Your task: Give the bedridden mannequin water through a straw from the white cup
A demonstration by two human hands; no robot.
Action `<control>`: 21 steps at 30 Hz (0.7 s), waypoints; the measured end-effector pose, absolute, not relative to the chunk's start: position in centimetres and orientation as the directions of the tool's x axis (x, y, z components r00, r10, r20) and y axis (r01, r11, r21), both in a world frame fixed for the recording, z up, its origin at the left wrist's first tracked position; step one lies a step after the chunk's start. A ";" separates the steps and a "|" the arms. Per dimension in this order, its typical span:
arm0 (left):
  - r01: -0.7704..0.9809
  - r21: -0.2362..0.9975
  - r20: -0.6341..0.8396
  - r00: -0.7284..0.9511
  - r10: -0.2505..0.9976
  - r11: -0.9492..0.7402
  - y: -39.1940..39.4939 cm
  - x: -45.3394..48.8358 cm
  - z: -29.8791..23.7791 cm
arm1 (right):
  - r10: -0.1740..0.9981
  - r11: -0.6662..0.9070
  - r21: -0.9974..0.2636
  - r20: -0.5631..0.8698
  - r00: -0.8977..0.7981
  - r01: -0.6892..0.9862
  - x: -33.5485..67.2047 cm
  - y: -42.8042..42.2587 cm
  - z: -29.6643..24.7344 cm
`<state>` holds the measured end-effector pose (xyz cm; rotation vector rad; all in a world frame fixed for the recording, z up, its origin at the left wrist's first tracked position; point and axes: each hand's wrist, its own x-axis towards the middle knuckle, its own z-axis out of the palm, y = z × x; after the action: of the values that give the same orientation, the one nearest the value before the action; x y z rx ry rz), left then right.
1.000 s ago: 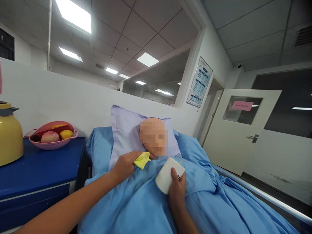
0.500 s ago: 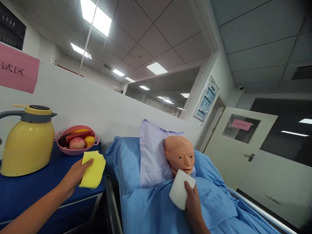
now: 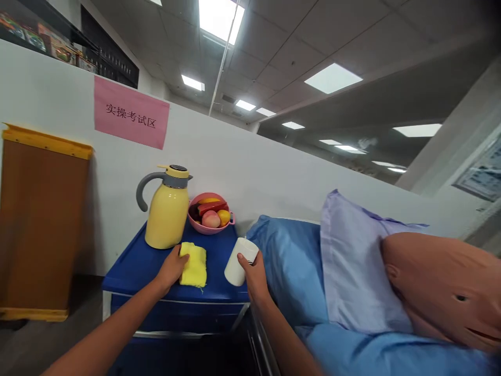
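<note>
My left hand [image 3: 173, 268] pinches the left edge of a folded yellow cloth [image 3: 194, 265] between thumb and fingers. The cloth is at the front of the blue bedside cabinet top [image 3: 135, 266]; I cannot tell whether it touches the surface. My right hand [image 3: 254, 274] grips a white cup [image 3: 238, 263] from its right side, thumb across the front. Tilted, the cup is over the cabinet's right part, beside the bed. Behind the cloth stand a yellow thermos jug [image 3: 168, 216] with a grey handle and a pink basket [image 3: 203, 228] of fruit.
A manikin head [image 3: 434, 282] lies on a lilac pillow [image 3: 348, 271] at the right, with blue bedding [image 3: 287, 261] around it. The dark bed rail [image 3: 263, 334] runs between cabinet and bed. A brown board with yellow edges [image 3: 43, 219] leans against the white wall.
The view has swung left towards the cabinet. My right hand has carried the white cup from near the manikin's chin to the cabinet. My left hand still holds the yellow cloth.
</note>
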<state>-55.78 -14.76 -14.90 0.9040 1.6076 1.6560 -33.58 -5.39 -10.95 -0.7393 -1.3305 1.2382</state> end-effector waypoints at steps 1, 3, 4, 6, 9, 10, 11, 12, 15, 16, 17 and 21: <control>0.116 0.993 0.097 -0.572 0.815 -0.037 -14.5 -56.4 -15.3 | 0.933 0.255 -0.937 0.303 -0.194 -0.237 -34.8 -5.2 -11.3; 0.291 0.956 0.208 -0.586 0.783 -0.036 -13.7 -57.2 -16.1 | 0.926 0.270 -0.932 0.321 -0.200 -0.243 -36.6 -4.9 -12.1; 0.355 0.934 0.254 -0.586 0.770 -0.038 -13.2 -57.5 -16.5 | 0.923 0.283 -0.928 0.332 -0.196 -0.241 -37.2 -4.8 -12.4; 0.431 0.901 0.320 -0.590 0.742 -0.046 -12.1 -57.9 -17.2 | 0.916 0.313 -0.921 0.357 -0.182 -0.233 -38.0 -4.4 -12.9; 0.479 0.875 0.378 -0.582 0.720 -0.072 -10.3 -58.1 -18.0 | 0.911 0.338 -0.914 0.377 -0.164 -0.223 -38.5 -3.6 -13.4; 0.496 0.864 0.400 -0.571 0.717 -0.087 -9.8 -58.0 -18.2 | 0.910 0.343 -0.913 0.381 -0.165 -0.219 -38.5 -3.3 -13.5; 0.511 0.853 0.422 -0.560 0.713 -0.103 -9.3 -58.0 -18.4 | 0.908 0.347 -0.913 0.384 -0.166 -0.216 -38.5 -2.9 -13.6; 0.525 0.843 0.442 -0.549 0.710 -0.119 -8.9 -57.9 -18.6 | 0.907 0.349 -0.913 0.386 -0.168 -0.212 -38.4 -2.7 -13.8; 0.571 0.808 0.494 -0.519 0.697 -0.148 -8.0 -57.8 -19.3 | 0.903 0.361 -0.908 0.398 -0.162 -0.214 -38.2 -2.0 -14.1; 0.590 0.793 0.512 -0.509 0.692 -0.152 -7.9 -57.9 -19.6 | 0.903 0.363 -0.905 0.400 -0.155 -0.220 -38.2 -1.8 -14.3; 0.611 0.776 0.530 -0.500 0.685 -0.155 -7.7 -57.9 -19.8 | 0.904 0.363 -0.904 0.400 -0.148 -0.227 -38.2 -1.7 -14.4; 0.677 0.714 0.609 -0.473 0.637 -0.180 -7.5 -58.2 -20.6 | 0.902 0.357 -0.903 0.400 -0.161 -0.241 -38.1 -1.5 -14.7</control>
<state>-58.16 -7.54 -20.60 1.6299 2.0337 1.8154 -38.08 -1.54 -14.67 -0.6627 -1.3602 1.1469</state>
